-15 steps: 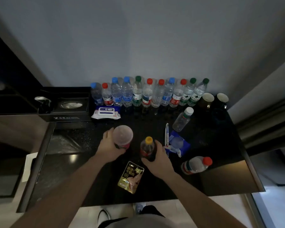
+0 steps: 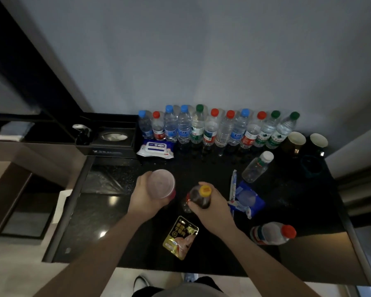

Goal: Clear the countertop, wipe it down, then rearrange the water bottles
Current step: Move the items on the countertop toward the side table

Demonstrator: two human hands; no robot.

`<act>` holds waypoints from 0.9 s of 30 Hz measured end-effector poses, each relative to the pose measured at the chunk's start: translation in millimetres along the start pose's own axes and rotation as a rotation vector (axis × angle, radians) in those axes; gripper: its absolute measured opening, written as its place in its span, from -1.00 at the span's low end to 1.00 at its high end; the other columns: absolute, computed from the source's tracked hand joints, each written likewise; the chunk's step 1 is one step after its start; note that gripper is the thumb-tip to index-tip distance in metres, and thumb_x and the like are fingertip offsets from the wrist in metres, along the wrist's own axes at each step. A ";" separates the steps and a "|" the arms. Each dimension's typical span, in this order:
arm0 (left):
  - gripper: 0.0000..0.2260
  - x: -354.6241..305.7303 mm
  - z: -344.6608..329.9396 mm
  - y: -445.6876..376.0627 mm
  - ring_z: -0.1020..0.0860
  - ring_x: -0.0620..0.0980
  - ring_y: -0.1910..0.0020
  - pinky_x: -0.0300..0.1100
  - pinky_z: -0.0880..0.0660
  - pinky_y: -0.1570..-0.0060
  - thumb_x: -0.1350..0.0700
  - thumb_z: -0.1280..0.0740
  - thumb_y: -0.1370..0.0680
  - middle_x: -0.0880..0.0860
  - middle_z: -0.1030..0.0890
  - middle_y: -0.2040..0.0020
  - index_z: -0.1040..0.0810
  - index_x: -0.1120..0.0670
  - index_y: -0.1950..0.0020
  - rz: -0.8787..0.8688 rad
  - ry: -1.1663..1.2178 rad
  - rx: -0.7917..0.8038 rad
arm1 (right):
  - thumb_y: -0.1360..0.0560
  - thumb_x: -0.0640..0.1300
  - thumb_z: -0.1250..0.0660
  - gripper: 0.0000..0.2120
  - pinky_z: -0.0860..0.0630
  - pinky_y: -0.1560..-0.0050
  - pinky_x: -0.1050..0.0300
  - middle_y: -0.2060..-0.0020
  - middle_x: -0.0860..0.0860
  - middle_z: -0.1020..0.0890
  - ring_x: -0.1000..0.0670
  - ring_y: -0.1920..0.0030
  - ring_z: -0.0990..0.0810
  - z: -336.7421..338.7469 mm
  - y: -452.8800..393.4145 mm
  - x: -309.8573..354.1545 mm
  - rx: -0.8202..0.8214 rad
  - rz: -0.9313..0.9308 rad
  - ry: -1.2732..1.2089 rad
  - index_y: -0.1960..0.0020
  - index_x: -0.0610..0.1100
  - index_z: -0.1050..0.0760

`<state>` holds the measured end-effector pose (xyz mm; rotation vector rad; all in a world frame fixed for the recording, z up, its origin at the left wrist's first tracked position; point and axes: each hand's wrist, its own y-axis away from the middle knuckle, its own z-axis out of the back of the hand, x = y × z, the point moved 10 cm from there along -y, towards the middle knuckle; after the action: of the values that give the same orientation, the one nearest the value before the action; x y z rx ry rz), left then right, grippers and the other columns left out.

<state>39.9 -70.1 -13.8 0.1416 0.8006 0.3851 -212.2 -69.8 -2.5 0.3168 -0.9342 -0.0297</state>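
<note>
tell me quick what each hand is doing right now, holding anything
Left hand: fingers curled round the lidded cup.
Right hand: grip closed round the yellow-capped bottle of dark drink.

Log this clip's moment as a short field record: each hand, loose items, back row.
left hand: grips a lidded cup
right hand: grips a yellow-capped bottle of dark drink
loose items: gold snack packet, blue wrapper, red-capped bottle on its side, white-capped bottle
back row: water bottles along the wall, wet wipes pack in front
stage: clearing underway
</note>
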 end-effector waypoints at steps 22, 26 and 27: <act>-0.20 278.1 294.2 269.5 -0.50 -0.31 -0.17 -0.29 -0.47 -0.07 -0.02 -0.73 -0.17 -0.26 -0.43 -0.20 -0.33 -0.37 -0.21 0.106 0.393 -0.481 | -0.41 0.03 -0.60 -0.53 -0.44 -0.02 0.39 -0.10 0.27 -0.63 0.28 -0.11 -0.58 -283.2 156.6 213.1 0.426 0.177 -0.052 -0.19 0.25 -0.44; -0.18 330.8 332.9 302.0 -0.49 -0.26 -0.18 -0.28 -0.46 -0.06 -0.01 -0.71 -0.17 -0.27 -0.41 -0.20 -0.33 -0.26 -0.28 0.148 0.358 -0.506 | -0.41 -0.02 -0.62 -0.55 -0.47 0.06 0.44 -0.11 0.24 -0.64 0.31 -0.11 -0.59 -335.0 195.5 238.0 0.399 0.182 -0.072 -0.19 0.21 -0.49; -0.18 341.8 341.5 308.1 -0.49 -0.28 -0.17 -0.29 -0.45 -0.05 0.00 -0.70 -0.16 -0.26 -0.42 -0.19 -0.34 -0.25 -0.29 0.156 0.355 -0.512 | -0.40 -0.02 -0.62 -0.55 -0.47 0.07 0.44 -0.10 0.24 -0.64 0.31 -0.10 -0.58 -346.6 203.0 242.6 0.392 0.177 -0.073 -0.18 0.20 -0.49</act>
<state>415.4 353.5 75.1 -0.3539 1.0171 0.7643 185.4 173.0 53.8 0.5966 -1.0358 0.3098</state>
